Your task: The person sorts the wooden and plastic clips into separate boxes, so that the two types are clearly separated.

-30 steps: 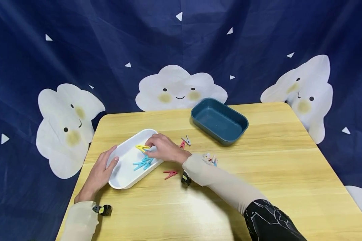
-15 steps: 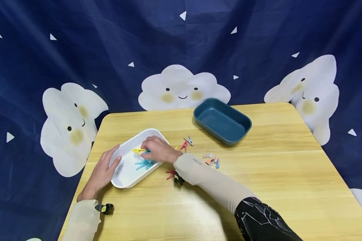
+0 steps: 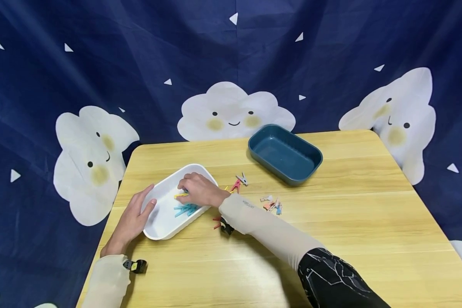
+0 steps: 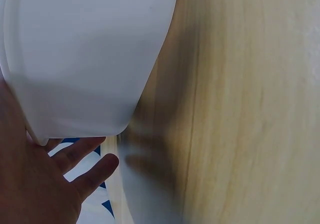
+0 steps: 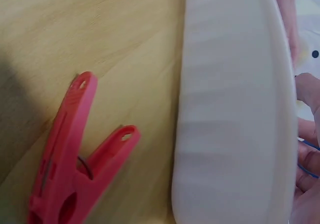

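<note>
A white tray [image 3: 159, 216] lies slantwise on the left part of the table. My left hand [image 3: 131, 220] grips its left side, thumb over the rim and fingers along the outer wall. Inside the tray, my right hand [image 3: 201, 190] pinches a yellow clothespin [image 3: 180, 195], mostly covered by the fingers. Several light-blue clothespins [image 3: 185, 209] lie in the tray just below that hand. Outside, close to the tray wall, a red clothespin [image 5: 65, 154] rests on the table beneath my right wrist.
Right of the tray lie a pink clothespin [image 3: 236, 185], a grey clothespin [image 3: 242, 179] and a partly hidden yellow piece [image 3: 231, 192]. Several small decorated clips [image 3: 272, 205] sit farther right. A dark teal bin [image 3: 285, 155] stands near the back edge of the wooden table [image 3: 354, 205].
My right hand has shifted slightly left and lower in the tray, and less of the yellow clothespin shows. The left hand keeps its grip on the tray. The head view has turned a little.
</note>
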{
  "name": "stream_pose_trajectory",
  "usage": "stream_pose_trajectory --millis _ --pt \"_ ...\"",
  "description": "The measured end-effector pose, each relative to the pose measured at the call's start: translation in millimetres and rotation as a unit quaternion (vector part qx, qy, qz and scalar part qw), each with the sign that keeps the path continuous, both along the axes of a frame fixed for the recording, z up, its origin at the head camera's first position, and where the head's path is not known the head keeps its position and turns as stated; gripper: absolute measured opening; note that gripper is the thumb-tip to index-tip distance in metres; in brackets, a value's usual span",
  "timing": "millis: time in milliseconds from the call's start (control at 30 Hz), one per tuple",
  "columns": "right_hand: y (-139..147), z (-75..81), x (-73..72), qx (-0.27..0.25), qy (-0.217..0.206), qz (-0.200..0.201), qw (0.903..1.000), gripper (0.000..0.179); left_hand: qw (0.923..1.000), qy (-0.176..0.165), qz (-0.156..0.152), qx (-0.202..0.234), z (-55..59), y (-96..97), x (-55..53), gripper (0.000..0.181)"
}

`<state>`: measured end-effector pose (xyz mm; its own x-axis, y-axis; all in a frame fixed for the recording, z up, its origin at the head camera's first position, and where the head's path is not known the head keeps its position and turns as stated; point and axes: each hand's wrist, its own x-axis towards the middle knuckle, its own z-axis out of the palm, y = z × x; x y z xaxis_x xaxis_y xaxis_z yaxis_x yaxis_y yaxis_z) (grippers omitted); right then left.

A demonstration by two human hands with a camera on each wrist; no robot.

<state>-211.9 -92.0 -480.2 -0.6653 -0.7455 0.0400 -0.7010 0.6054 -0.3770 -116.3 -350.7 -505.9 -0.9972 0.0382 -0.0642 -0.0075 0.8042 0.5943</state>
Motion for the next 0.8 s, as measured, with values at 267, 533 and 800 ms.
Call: stream_pose_trajectory --millis 267,533,800 --pt "22.1 6.7 2.3 -0.079 -0.037 0.009 0.9961 0.038 1.0000 -0.002 0.000 0.002 -1.2 1.2 -0.8 0.066" --pt "57.5 13.0 12.2 -0.159 -0.068 -0.018 0.9847 0.039 1.0000 -0.008 0.004 0.004 0.1 1.4 -0.6 0.066" --pt "87.1 13.4 20.8 -0.179 -0.051 -0.034 0.9820 0.038 1.0000 -0.003 0.005 0.003 0.1 0.2 -0.2 0.066"
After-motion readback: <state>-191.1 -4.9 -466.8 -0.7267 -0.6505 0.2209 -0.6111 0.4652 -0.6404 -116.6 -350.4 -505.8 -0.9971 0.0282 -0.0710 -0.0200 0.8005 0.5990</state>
